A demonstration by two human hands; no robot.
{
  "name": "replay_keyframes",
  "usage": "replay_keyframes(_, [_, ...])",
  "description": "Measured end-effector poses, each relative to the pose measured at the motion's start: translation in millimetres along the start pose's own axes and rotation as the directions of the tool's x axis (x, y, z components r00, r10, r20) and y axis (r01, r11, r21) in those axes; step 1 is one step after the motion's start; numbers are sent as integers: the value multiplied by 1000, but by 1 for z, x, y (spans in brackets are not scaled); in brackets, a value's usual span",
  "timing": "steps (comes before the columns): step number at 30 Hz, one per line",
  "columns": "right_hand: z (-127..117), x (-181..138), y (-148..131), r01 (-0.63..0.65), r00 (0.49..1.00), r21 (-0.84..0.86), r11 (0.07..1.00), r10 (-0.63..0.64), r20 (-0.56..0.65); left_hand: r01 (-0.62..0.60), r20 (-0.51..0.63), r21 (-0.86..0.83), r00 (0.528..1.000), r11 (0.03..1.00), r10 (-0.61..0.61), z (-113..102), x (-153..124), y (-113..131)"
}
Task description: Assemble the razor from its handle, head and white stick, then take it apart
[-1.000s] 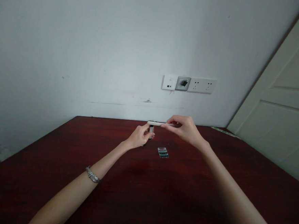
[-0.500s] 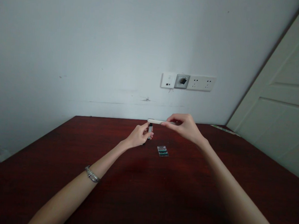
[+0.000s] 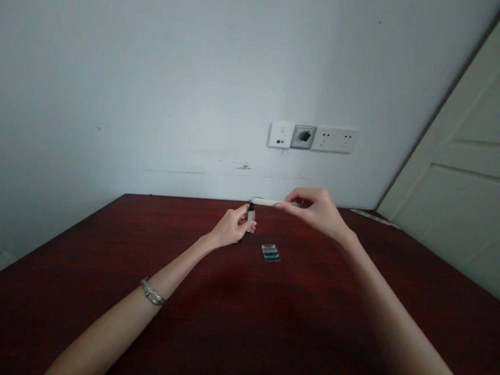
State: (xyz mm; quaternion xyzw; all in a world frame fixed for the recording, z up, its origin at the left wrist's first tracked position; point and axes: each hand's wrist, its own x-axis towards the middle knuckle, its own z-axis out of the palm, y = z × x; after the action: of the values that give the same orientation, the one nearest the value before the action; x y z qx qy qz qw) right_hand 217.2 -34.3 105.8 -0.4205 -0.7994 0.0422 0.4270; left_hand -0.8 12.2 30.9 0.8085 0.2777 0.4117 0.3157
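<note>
Head view, single entry.

- **Item one:** left hand [image 3: 231, 227], curled, with thumb and forefinger pinched on a small grey head piece [image 3: 250, 213]. The piece hung upright under the left end of a slim white handle [image 3: 266, 202].
- **Item two:** right hand [image 3: 317, 210], fingers closed on the right end of that handle. I saw the handle held level above the far part of the worktop [image 3: 240, 324], near the wall. I could not tell whether head piece and handle were joined or merely touching.
- **Item three:** clear case [image 3: 270, 252] with teal inserts, flat on the worktop. It lay between the hands on the near side, touched by neither.
- **Item four:** silver bracelet [image 3: 152, 292] on the left forearm.
- **Background:** wall socket strip [image 3: 313, 138]; white door [image 3: 468, 191] at right.
</note>
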Motion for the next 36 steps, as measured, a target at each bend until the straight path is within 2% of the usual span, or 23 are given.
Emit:
replay_keyframes(5, [9,1,-10,42,997,-79,996,-36,72,21,13,18,1000,1000,-22,4,0,-1])
replay_keyframes(13, [-9,0,11,-4,999,-138,990,11,52,17,19,-44,1000,999,-16,-1,0,1])
replay_keyframes(22, [3,0,-15,65,996,-212,975,-52,69,6,6,54,1000,999,-6,1,-1,-4])
replay_keyframes(32, [-22,-1,19,-85,996,-376,923,89,-6,17,24,-24,1000,1000,-16,-2,0,-6])
replay_keyframes(36, [-25,-1,25,-110,994,-319,941,99,-53,16,32,-19,999,1000,-16,0,-1,-4])
